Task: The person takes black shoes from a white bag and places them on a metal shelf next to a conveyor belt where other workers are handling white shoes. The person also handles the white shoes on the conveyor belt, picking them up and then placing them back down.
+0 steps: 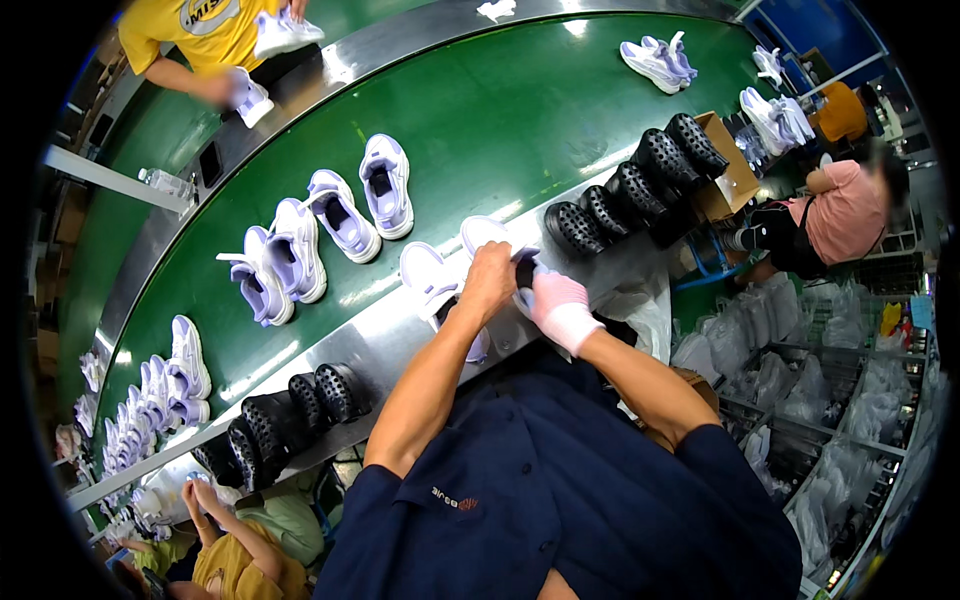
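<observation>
At the metal edge of the green conveyor, a white and lavender sneaker lies between my hands, its toe pointing away from me. My left hand, bare, is closed at the shoe's opening, fingers pinched at the upper there. A pale pink and white glove covers my right hand, which is wrapped round the heel side of the same shoe. Part of the collar and the dark inside show between the hands. A matching sneaker stands just left, partly behind my left forearm.
Several sneakers sit on the green belt. Black perforated clog-like pieces line the metal ledge on both sides. A cardboard box stands at right, near a seated person. Across the belt, a person in yellow holds sneakers.
</observation>
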A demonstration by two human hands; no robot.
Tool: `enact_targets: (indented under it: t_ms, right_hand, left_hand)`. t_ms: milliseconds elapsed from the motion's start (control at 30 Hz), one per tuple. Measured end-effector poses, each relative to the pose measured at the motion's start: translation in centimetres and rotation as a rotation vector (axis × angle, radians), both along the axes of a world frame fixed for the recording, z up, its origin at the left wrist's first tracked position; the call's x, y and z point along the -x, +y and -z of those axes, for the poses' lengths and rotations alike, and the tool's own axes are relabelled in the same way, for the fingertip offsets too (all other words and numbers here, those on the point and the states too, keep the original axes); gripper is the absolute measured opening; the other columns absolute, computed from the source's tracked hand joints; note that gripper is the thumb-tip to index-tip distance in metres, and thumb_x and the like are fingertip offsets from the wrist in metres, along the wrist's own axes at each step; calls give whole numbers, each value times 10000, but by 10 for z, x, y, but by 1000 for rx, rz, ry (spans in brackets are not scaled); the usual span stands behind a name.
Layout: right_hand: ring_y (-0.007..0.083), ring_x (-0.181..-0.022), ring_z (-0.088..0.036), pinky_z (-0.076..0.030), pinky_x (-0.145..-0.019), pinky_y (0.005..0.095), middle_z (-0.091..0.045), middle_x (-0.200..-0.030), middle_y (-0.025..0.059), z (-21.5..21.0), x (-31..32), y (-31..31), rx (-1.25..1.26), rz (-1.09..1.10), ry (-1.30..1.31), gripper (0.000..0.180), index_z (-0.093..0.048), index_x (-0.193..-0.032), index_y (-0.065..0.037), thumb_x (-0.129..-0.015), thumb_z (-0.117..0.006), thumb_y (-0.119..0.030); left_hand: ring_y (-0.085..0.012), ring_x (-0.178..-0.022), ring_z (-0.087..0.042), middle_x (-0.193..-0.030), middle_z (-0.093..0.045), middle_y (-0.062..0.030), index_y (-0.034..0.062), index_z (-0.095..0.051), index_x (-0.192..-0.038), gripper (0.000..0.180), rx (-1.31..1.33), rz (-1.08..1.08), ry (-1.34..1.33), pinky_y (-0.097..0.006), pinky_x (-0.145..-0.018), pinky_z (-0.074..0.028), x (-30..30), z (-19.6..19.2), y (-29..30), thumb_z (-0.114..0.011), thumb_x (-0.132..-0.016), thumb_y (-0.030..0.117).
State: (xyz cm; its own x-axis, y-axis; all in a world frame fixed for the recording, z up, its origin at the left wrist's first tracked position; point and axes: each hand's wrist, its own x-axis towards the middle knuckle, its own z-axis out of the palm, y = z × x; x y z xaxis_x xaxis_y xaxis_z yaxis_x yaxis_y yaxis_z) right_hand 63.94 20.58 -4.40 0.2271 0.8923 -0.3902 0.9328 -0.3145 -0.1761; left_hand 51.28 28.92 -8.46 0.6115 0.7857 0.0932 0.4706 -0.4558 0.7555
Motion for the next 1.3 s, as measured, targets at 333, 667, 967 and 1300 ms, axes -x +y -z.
enact_targets:
  t_ms: [333, 667, 967, 1300]
  right_hand:
    - [398, -960, -694, -555, -846, 487, -713, -956, 218, 33, -41, 11, 25, 72, 99, 317, -674, -1004, -53, -851, -739, -323]
    - [378, -982, -719, -575, -887, 455, -744, -1007, 211, 73, -40, 28, 154, 62, 88, 297, -761, -1042, -65, -842, -667, -265]
    - [379, -968, -715, -570, -867, 454, -735, -989, 222, 51, 5, 25, 117, 0, 253, 364, -750, -985, -38, -867, -675, -373]
    - [376, -972, -683, -516, -819, 506, -713, -970, 177, -41, 32, -13, 266, -555, 83, 459, -637, -1193, -151, -808, -778, -355]
  left_hand:
    - [-475, -855, -699, -845, -703, -301, -40, -217, -1566, 959, 511, -441, 126, -525, -801, -542, -17, -1, -46, -731, -769, 96]
    - [-466, -940, -680, -1045, -697, -277, -33, -446, -1456, 699, 248, -279, 78, -497, -829, -541, 26, -50, -85, -746, -888, 243]
    - [-458, -1184, -581, -1275, -587, -341, -78, -391, -1509, 805, 444, -566, 117, -487, -1038, -463, 95, 37, -105, -734, -840, 211]
    - [-323, -1144, -660, -1449, -507, -300, 51, -233, -1620, 894, 806, -527, -321, -398, -914, -571, 107, 30, -107, -732, -878, 83]
